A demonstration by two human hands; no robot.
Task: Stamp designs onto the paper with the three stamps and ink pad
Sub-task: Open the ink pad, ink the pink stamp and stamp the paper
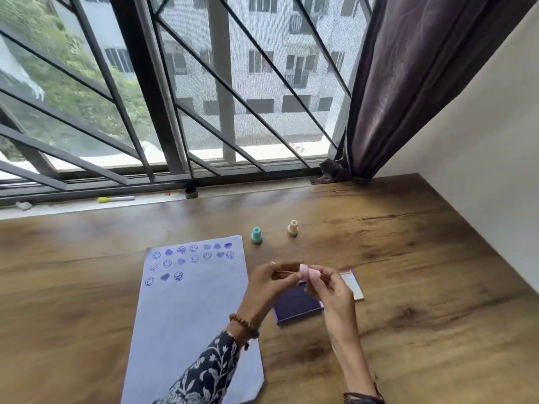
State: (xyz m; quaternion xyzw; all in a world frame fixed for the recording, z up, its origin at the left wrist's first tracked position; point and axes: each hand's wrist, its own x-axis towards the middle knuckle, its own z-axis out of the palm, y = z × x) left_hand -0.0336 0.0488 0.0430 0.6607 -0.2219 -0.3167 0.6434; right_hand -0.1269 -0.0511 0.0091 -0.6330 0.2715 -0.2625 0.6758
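Observation:
A pale purple paper (189, 310) lies on the wooden table (408, 258), its top part covered with several purple smiley and heart prints. Both hands meet above the open purple ink pad (294, 309), which they partly hide. My left hand (268, 284) and my right hand (329, 290) both pinch a small pink stamp (307, 272) between their fingertips. A teal stamp (256, 235) and a cream stamp (292, 228) stand upright on the table beyond the paper's top right corner. The ink pad's lid (351, 282) lies open to the right.
A barred window (175, 97) runs along the table's far edge, with a dark curtain (408, 83) bunched at its right. A yellow and white marker (115, 198) and a small dark cup (191, 193) lie on the sill. A white wall (481, 141) borders the right side.

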